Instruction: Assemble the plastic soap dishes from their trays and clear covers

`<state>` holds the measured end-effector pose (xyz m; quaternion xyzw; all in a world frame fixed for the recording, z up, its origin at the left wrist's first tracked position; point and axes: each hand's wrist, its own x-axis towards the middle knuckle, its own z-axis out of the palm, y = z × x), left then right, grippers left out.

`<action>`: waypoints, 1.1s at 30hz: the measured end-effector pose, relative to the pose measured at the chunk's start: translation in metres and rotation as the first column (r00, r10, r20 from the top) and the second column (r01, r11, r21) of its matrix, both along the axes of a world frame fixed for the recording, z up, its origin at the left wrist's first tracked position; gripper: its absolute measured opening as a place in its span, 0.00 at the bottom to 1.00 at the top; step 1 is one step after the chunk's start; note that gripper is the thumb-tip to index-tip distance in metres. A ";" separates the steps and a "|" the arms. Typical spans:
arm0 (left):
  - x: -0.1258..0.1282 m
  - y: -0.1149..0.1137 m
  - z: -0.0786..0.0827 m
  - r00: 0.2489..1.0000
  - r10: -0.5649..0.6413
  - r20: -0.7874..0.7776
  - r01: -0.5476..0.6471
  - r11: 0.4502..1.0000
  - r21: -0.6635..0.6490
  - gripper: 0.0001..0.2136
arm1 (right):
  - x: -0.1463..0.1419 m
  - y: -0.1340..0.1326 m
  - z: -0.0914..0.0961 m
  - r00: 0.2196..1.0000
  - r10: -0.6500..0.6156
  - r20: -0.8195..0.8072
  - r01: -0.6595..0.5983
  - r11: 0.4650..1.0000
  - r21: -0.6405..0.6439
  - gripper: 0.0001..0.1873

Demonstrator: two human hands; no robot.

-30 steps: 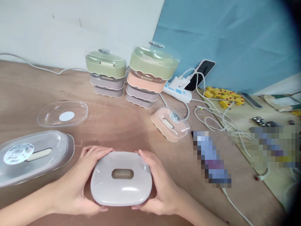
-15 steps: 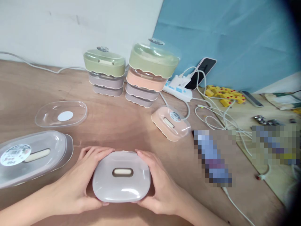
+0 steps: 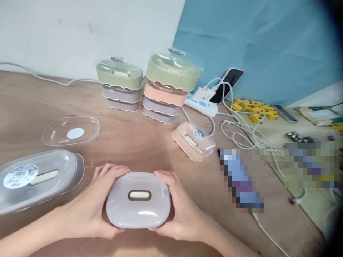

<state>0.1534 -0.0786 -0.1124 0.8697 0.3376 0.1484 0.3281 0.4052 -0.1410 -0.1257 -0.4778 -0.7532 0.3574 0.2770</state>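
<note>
A small grey lidded plastic box [image 3: 138, 212], rounded at the corners with a cream bar in a slot on top, sits between my two hands at the front. My left hand [image 3: 105, 203] grips its left end, fingers over the far edge and thumb at the near edge. On the right end, my right hand [image 3: 178, 203] holds it the same way. Left of my hands lies a larger grey box [image 3: 60, 164] under a clear cover with a round label. Beyond that rests a loose clear lid [image 3: 55, 135] with a white oval sticker.
Behind stand a left stack of boxes [image 3: 120, 93] and a right stack [image 3: 166, 94]. A peach box [image 3: 184, 142] lies nearer. At right are a power strip [image 3: 203, 107], a phone [image 3: 227, 85], white cables [image 3: 241, 137], yellow blocks [image 3: 253, 109] and a blurred-out item [image 3: 241, 178].
The camera view has shifted slightly. Both hands keep hold of the small grey box, which stays in nearly the same place.
</note>
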 end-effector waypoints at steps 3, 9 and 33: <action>0.001 -0.001 -0.003 0.999 0.041 -0.012 -0.040 0.996 0.075 0.40 | 0.000 0.001 0.003 0.999 0.004 0.036 -0.003 0.999 -0.040 0.57; 0.001 -0.008 -0.010 0.996 0.045 -0.076 -0.028 0.979 0.204 0.43 | -0.001 0.003 0.007 0.994 -0.008 0.104 0.020 0.994 -0.111 0.57; -0.019 0.102 0.085 0.963 0.229 0.141 -0.229 0.973 -0.018 0.38 | 0.001 -0.006 -0.004 0.978 -0.211 -0.006 0.209 0.974 -0.083 0.65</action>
